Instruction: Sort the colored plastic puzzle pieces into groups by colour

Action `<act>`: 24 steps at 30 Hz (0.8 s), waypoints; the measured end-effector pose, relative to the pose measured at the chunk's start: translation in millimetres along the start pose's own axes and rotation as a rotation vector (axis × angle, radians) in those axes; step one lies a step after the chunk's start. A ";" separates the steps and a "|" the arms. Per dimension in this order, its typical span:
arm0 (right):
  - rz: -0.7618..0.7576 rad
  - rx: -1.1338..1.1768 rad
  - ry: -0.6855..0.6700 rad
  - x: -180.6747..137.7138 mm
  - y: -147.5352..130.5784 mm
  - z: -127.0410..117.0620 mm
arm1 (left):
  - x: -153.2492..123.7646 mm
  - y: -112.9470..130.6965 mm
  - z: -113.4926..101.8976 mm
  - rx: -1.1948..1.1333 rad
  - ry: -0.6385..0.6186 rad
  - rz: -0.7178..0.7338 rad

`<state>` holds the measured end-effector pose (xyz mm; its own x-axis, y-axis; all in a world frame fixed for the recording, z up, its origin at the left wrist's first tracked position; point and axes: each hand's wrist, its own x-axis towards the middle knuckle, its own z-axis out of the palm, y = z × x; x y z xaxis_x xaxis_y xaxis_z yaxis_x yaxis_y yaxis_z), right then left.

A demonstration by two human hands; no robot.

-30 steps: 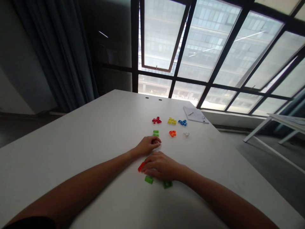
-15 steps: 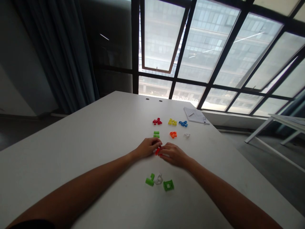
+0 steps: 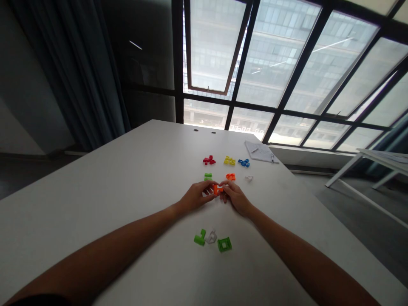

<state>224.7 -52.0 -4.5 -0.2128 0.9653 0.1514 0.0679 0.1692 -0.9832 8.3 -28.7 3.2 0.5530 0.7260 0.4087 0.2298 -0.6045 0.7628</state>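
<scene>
Fingers (image 3: 208,183) of the left hand (image 3: 195,196) are pinched on the left side of an orange-red piece (image 3: 216,190), index finger above and thumb below. From the other side, the fingers of the right hand (image 3: 238,199) clamp its right end, so the piece sits between the two sets of fingertips, above the white counter (image 3: 127,182); both palms face inward.

Just beyond the left fingers lie light green pieces (image 3: 208,176), partly hidden behind the hand. Orange pieces (image 3: 230,176) lie just past the right fingers, and a white piece (image 3: 249,178) is off to their right. Farther out from the fingers runs a row of small groups: red pieces (image 3: 209,160), yellow pieces (image 3: 229,160), then blue pieces (image 3: 244,162).

On the near side of the fingers, well apart from them, are a green piece (image 3: 199,239) with a rounded body, a white angular piece (image 3: 211,236) right beside it, and a square green frame (image 3: 224,244) to the right of those. Beyond the fingers and to the right, past the blue group, papers (image 3: 263,153) lie flat near the counter's edge, bearing pens (image 3: 272,158).
</scene>
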 end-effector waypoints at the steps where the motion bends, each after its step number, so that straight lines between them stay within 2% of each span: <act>1: -0.025 -0.028 0.020 -0.4 1.2 0.2 | 0.6 -0.6 0.1 0.000 0.010 -0.011; 5: -0.269 -0.333 0.135 -3.4 0.1 -0.3 | 3.3 -5.0 0.8 -0.006 0.036 -0.051; 8: -0.441 -0.579 0.122 -4.7 -4.1 -5.8 | 4.2 -7.2 1.4 -0.005 0.013 -0.081; 10: -0.500 -0.683 0.109 -2.7 -3.8 -15.2 | 4.2 -7.8 1.7 -0.007 0.010 -0.104; 14: -0.499 -0.873 0.157 6.7 7.7 -46.5 | 4.2 -6.5 1.4 0.049 0.025 -0.144; 18: -0.414 -1.055 0.146 13.4 19.6 -69.1 | 4.0 -3.0 0.5 0.073 -0.047 -0.139; 22: -0.387 -1.123 0.333 12.4 19.3 -64.5 | 3.7 -2.2 0.4 0.067 -0.069 -0.136; 24: -0.393 -1.167 0.329 10.3 16.9 -57.8 | 3.6 -2.3 0.4 0.071 -0.070 -0.135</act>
<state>280.0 -27.8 -13.6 -0.1741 0.7857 0.5936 0.9044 0.3661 -0.2193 10.1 -24.9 2.7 0.5671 0.7792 0.2669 0.3607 -0.5263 0.7700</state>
